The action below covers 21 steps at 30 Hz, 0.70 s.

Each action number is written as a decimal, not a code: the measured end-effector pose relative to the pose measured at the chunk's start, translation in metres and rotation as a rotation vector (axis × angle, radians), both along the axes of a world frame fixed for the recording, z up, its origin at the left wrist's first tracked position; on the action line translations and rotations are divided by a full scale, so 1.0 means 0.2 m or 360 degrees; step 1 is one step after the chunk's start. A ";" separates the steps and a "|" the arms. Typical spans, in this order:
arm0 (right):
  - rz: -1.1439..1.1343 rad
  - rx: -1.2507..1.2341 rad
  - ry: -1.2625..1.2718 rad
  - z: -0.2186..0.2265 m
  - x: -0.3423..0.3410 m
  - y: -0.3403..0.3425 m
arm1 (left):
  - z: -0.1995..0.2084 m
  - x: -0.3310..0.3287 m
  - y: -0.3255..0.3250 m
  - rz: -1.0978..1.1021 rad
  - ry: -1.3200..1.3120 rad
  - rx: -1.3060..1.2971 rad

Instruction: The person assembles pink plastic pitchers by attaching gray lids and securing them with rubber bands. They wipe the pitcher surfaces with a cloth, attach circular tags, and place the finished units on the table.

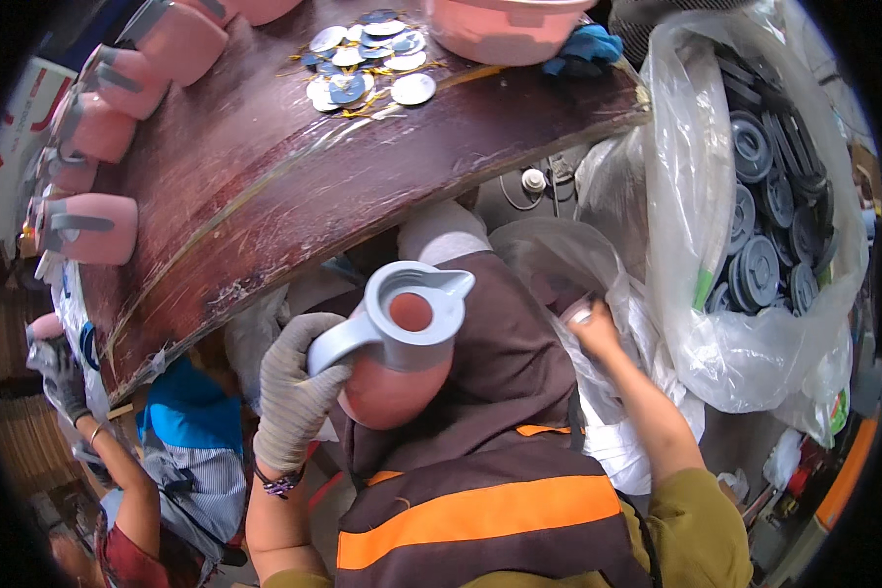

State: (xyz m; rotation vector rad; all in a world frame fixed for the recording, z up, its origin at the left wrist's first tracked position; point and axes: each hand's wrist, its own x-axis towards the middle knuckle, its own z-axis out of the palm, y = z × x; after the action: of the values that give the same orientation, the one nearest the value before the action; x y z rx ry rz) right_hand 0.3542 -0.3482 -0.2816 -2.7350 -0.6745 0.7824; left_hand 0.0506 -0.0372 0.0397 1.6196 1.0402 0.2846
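Note:
My left hand (299, 392), in a pale knit glove, is wrapped around the grey handle of a pink thermos jug (402, 382) above my lap. The jug has a grey spouted collar and no lid, and its round pink inside shows through the top. It stands slightly tilted. My right hand (596, 333) is bare and reaches into a clear plastic bag (559, 250) beside my right thigh. Its fingers are closed at a small pale, rounded thing (580, 312), partly hidden by the hand and the bag; I cannot make out what it is.
Several pink jugs (98, 227) line the table's left edge. White and dark discs (414, 89), a pink tub (510, 29) and a blue cloth (588, 47) lie on the brown table (265, 186). A bag (681, 294) holds grey lids (755, 269). A co-worker's gloved hand (61, 377) is at left.

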 end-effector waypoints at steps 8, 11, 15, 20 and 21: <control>0.0351 0.1846 0.1073 1.37 -0.19 0.79 | -0.01 0.03 -0.03 -0.0327 -0.0090 0.0337; 0.0705 0.1954 0.0526 1.45 -0.34 0.90 | 0.03 0.03 -0.04 -0.0353 0.0032 0.0479; 0.0842 0.1573 0.0516 1.38 -0.46 0.92 | -0.02 -0.04 -0.05 -0.0197 -0.0079 0.0495; 0.0962 0.1279 -0.0179 1.51 -0.51 0.86 | -0.04 -0.09 -0.07 -0.0192 -0.0131 0.0450; 0.1029 0.1240 -0.0316 1.55 -0.50 0.87 | -0.04 -0.09 -0.06 -0.0194 -0.0135 0.0413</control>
State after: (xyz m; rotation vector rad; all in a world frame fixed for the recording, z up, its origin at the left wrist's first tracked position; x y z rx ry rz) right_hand 0.2535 -0.1742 0.0278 -1.8840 -1.5544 0.2382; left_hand 0.0321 -0.0495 0.0316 1.8793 0.8625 0.4159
